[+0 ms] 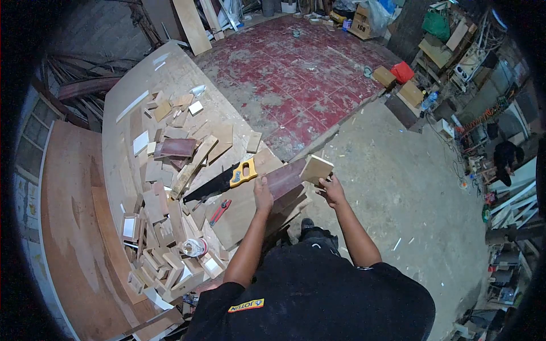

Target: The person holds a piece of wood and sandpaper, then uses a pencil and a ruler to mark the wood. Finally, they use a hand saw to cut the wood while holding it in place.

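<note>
Holding two pieces: one flat, dark-red rectangular board [286, 177], centre of the frame, its left end grasped by the left hand [263, 196]; one pale, squared wooden block [316, 169] at its right end, gripped by the right hand [333, 192]. Contact between block and board: could not be told. Nearby, left of centre: one black-bladed handsaw with yellow handle [243, 173]; one red-handled cutting tool [220, 212]. Sound handling called for steady wrists, light even pressure and fingertips clear of the facing edges.
</note>
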The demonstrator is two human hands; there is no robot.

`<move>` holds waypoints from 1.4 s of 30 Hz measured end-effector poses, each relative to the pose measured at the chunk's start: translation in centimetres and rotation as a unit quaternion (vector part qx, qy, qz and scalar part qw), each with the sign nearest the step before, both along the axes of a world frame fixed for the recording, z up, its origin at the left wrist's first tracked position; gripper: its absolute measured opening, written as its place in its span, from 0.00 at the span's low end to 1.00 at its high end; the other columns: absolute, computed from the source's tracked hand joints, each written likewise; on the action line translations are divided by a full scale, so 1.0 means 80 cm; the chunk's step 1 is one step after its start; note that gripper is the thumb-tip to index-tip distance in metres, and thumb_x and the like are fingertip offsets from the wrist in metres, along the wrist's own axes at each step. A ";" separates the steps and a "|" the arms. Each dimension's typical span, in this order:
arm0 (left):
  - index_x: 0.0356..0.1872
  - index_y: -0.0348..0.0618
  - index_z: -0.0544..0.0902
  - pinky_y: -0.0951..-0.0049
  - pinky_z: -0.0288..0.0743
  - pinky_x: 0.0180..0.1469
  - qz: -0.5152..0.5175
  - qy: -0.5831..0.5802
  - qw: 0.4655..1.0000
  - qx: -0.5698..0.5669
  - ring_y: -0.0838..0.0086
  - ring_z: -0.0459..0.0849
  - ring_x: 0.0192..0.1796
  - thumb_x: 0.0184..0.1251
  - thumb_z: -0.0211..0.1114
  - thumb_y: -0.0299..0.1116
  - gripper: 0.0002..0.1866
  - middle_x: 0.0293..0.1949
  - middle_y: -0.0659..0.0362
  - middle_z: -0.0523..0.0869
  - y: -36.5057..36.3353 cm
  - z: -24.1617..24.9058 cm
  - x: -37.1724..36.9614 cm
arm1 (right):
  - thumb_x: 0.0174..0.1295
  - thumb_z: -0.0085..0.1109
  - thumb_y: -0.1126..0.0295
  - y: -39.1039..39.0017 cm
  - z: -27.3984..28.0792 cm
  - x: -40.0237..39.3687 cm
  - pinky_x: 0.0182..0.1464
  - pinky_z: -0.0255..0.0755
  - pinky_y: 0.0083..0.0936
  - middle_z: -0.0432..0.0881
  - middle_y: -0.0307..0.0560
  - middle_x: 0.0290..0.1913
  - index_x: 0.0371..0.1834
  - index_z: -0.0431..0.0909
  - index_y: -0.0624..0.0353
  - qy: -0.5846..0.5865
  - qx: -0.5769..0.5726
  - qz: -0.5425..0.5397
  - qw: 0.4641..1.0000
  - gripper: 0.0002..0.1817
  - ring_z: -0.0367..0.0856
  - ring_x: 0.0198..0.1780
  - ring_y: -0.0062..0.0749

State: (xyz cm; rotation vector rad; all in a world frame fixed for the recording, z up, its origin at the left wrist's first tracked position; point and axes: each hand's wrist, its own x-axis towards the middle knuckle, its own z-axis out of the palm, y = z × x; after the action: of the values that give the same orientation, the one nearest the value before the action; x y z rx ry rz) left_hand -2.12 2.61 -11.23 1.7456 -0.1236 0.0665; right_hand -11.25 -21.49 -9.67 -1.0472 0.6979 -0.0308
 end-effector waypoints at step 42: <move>0.66 0.40 0.69 0.58 0.76 0.56 -0.059 -0.102 0.991 0.063 0.49 0.83 0.56 0.78 0.49 0.48 0.26 0.57 0.40 0.80 0.046 0.119 -0.066 | 0.69 0.56 0.69 0.123 0.046 0.048 0.30 0.82 0.28 0.85 0.53 0.39 0.56 0.72 0.65 -0.075 0.049 0.074 0.993 0.16 0.86 0.29 0.36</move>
State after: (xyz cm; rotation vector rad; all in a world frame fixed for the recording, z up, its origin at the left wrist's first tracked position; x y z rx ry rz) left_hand -7.43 6.32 -1.73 1.8507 -0.3883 0.1543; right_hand -7.37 -11.66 -6.00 -0.9883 0.4788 0.0528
